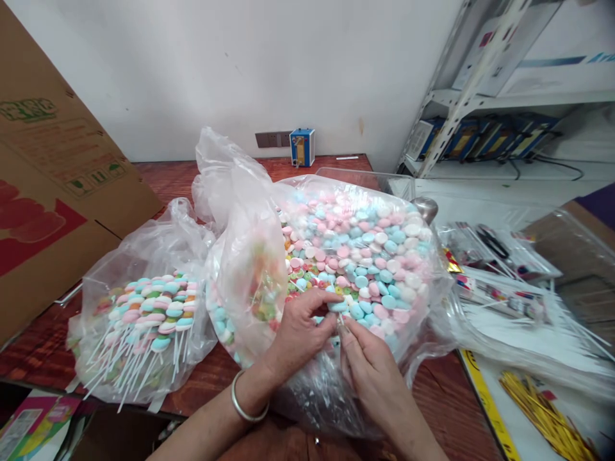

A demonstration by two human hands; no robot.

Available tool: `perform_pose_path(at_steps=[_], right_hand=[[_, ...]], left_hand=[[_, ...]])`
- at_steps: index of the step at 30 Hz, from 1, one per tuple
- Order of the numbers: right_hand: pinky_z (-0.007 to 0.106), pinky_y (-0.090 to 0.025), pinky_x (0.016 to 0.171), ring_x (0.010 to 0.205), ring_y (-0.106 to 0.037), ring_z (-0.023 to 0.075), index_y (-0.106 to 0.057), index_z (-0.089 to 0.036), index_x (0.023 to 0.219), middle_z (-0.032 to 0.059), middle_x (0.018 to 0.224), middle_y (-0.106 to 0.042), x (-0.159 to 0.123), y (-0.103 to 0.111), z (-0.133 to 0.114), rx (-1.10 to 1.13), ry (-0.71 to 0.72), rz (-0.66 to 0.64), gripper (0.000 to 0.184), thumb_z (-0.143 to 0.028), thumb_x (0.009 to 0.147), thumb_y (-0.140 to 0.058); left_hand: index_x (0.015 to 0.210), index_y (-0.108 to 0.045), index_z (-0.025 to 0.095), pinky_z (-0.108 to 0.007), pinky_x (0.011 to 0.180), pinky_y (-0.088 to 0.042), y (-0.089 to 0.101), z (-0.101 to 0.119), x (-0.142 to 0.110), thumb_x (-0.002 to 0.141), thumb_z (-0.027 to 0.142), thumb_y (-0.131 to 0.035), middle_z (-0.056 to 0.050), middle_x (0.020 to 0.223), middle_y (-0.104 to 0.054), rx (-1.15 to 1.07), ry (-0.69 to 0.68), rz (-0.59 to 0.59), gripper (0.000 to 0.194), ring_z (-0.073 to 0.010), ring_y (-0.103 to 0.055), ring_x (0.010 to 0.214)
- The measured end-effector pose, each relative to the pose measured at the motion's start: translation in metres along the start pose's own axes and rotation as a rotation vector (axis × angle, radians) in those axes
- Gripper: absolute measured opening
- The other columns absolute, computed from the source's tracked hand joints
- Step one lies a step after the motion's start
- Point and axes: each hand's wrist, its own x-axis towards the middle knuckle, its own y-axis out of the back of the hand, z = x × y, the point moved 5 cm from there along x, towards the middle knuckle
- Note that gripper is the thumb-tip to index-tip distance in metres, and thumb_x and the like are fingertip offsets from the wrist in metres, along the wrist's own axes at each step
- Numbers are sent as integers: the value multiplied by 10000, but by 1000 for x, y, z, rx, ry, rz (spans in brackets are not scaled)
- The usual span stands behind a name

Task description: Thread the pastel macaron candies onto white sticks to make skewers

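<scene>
A large clear plastic bag (pixel 250 211) full of pastel pink, blue and white candy discs (pixel 369 256) sits open on the wooden table (pixel 432 403). My left hand (pixel 300 330), with a silver bangle on its wrist, pinches a blue candy disc (pixel 337 307) at the bag's near edge. My right hand (pixel 368 368) meets it from below, fingers pinched together on what looks like a thin white stick, mostly hidden. To the left, a smaller clear bag (pixel 144 256) holds finished candy skewers (pixel 154 314) on white sticks.
A big cardboard box (pixel 52 192) leans at the left. White sticks (pixel 519 307) and packets lie on the right, with gold twist ties (pixel 542 416) at the bottom right. A small blue device (pixel 302 146) stands by the wall. Metal shelving (pixel 480 77) stands at the right.
</scene>
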Motion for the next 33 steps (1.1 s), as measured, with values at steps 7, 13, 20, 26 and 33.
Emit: perform_pose_path(at_steps=[7, 13, 20, 26, 33], right_hand=[[289, -319, 530, 703, -672, 223, -644, -239, 1221, 72, 914, -734, 18, 12, 2, -910, 179, 214, 355, -120, 931, -478], [299, -355, 565, 755, -677, 222, -700, -211, 1075, 72, 883, -706, 36, 0, -29, -1137, 223, 105, 270, -56, 890, -580], [298, -329, 576, 745, -642, 213, -707, -207, 900, 56, 797, -658, 49, -19, -49, -1203, 283, -12, 151, -99, 920, -603], [317, -340, 580, 727, -639, 236, -710, -196, 881, 60, 786, -655, 50, -25, -58, -1218, 333, -49, 166, -60, 885, -615], [314, -298, 536, 673, -625, 221, -719, -207, 883, 54, 757, -641, 49, -24, -61, -1253, 337, -34, 211, -29, 857, -610]], left_hand=[[1443, -496, 252, -371, 987, -533, 38, 3, -20, 909, 175, -602, -77, 1225, -712, 360, -21, 67, 550, -215, -677, 1107], [1134, -699, 179, -496, 1089, -442, 98, 9, -12, 938, 168, -540, -122, 1199, -698, 865, -149, 309, 253, -288, -593, 1200], [900, -708, 201, -527, 1052, -452, 112, -3, -21, 860, 155, -673, -72, 1108, -733, 966, -66, 219, 70, -307, -595, 1179], [1004, -719, 194, -526, 1054, -452, 108, -4, -23, 886, 157, -652, -81, 1134, -720, 951, -75, 236, 141, -295, -588, 1172], [999, -764, 191, -552, 1079, -449, 94, -6, -10, 911, 199, -632, -110, 1249, -669, 947, -127, 192, 159, -330, -517, 1264]])
